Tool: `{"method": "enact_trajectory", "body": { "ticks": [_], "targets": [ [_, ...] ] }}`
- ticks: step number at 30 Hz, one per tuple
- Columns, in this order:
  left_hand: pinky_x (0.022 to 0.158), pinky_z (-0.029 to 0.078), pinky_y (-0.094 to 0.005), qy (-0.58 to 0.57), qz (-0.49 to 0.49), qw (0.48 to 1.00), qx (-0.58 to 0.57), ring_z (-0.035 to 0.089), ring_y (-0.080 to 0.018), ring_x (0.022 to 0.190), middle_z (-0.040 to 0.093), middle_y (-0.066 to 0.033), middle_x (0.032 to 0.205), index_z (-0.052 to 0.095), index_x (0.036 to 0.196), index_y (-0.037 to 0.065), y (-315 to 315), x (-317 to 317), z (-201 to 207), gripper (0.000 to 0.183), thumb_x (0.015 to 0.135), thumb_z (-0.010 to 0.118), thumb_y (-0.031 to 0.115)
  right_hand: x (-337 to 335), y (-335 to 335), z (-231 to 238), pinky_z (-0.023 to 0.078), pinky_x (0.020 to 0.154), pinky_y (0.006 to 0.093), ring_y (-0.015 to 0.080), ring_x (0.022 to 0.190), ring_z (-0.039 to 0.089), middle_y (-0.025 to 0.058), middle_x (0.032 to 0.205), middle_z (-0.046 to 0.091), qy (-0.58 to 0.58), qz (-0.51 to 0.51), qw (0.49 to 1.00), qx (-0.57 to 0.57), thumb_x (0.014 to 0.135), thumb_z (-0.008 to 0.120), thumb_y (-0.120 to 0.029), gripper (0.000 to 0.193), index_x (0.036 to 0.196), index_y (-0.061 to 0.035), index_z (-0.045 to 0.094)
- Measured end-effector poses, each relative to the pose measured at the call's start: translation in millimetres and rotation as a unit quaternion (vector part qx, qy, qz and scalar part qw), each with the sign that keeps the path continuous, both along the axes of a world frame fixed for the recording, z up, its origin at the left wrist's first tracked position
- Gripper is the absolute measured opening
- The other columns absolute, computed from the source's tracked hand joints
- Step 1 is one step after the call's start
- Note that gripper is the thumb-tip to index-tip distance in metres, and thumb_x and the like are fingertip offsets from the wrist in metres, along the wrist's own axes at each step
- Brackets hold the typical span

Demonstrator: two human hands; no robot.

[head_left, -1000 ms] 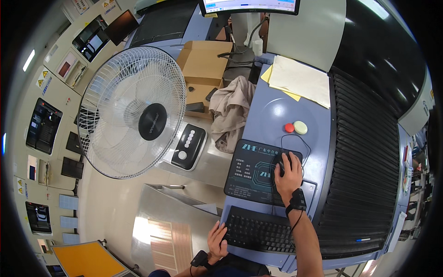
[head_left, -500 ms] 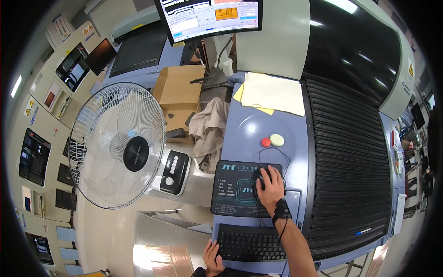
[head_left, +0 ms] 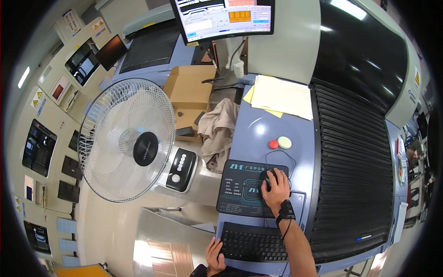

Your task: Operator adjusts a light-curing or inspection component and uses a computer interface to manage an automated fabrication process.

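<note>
In the head view, a black corded mouse (head_left: 267,177) is clasped on the dark mat (head_left: 230,194) by the right hand (head_left: 277,190), fingers slightly spread (the mouse is mostly hidden). The keyboard (head_left: 254,243) is touched at its left edge by the loosely opened left hand (head_left: 215,255). Dark pieces (head_left: 185,131) are held in the open box (head_left: 195,84).

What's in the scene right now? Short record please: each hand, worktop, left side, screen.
right hand: over a black computer mouse on a black mouse pad
left hand: fingers at left edge of black keyboard
worktop: red button beside pale green button, beyond the pad; paper sheets farther back
left side: electric fan, open cardboard box, crumpled beige cloth
screen: monitor lit, top cut off
</note>
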State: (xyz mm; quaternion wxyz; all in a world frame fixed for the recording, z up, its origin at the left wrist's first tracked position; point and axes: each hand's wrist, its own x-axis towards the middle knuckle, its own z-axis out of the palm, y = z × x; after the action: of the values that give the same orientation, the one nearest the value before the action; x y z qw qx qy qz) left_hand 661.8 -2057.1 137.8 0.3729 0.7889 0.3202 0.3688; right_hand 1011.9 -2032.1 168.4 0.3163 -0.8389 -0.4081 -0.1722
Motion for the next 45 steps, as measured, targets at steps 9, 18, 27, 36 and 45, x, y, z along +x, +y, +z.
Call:
{"method": "enact_trajectory", "body": {
  "ticks": [9,18,27,36,45],
  "targets": [
    [0.11,0.043,-0.0549,0.013,-0.01,1.0,0.002,0.057,-0.0526,0.125,0.066,-0.0324,0.124,0.066,0.118,-0.013,3.3,1.1,8.5,0.042,0.09,0.051,0.015,0.6,-2.7,-4.5,0.05,0.099,0.0523,0.04,0.122,0.057,0.0154,0.13,0.061,-0.001,-0.003,1.0,-0.007,0.079,0.074,-0.013,0.04,0.118,-0.0078,0.069],
    [0.11,0.043,-0.052,0.014,-0.015,1.0,0.0,0.057,-0.0502,0.127,0.066,-0.0297,0.127,0.067,0.119,-0.011,2.2,-0.9,8.1,0.042,0.088,0.052,0.013,-0.7,-2.9,-3.3,0.049,0.101,0.0523,0.0418,0.122,0.057,0.0184,0.13,0.061,0.003,0.0,1.0,-0.013,0.081,0.073,-0.011,0.039,0.12,-0.0057,0.067],
    [0.109,0.044,-0.0488,0.005,-0.01,1.0,-0.003,0.057,-0.0465,0.129,0.067,-0.0266,0.128,0.069,0.118,-0.009,3.9,0.0,10.0,0.04,0.087,0.055,0.012,0.9,-1.9,-3.6,0.05,0.101,0.0529,0.0431,0.121,0.057,0.0176,0.13,0.061,-0.004,-0.001,1.0,-0.023,0.082,0.073,-0.013,0.038,0.119,-0.0069,0.068],
    [0.109,0.044,-0.0479,0.004,-0.019,1.0,-0.006,0.056,-0.0463,0.129,0.066,-0.0251,0.131,0.068,0.121,-0.009,4.4,-0.9,8.9,0.042,0.085,0.056,0.009,0.0,-3.8,-2.0,0.045,0.106,0.0534,0.0439,0.125,0.055,0.0192,0.134,0.059,0.012,-0.003,0.999,-0.038,0.084,0.072,-0.012,0.04,0.123,-0.0052,0.066],
    [0.108,0.044,-0.0483,0.004,-0.02,1.0,-0.005,0.057,-0.0463,0.129,0.067,-0.0249,0.13,0.068,0.12,-0.009,4.5,0.3,9.3,0.042,0.083,0.056,0.009,1.7,-3.4,-5.5,0.047,0.105,0.053,0.0428,0.124,0.055,0.0181,0.134,0.059,0.001,-0.006,0.999,-0.035,0.084,0.072,-0.012,0.039,0.122,-0.0062,0.067]
  ]
}}
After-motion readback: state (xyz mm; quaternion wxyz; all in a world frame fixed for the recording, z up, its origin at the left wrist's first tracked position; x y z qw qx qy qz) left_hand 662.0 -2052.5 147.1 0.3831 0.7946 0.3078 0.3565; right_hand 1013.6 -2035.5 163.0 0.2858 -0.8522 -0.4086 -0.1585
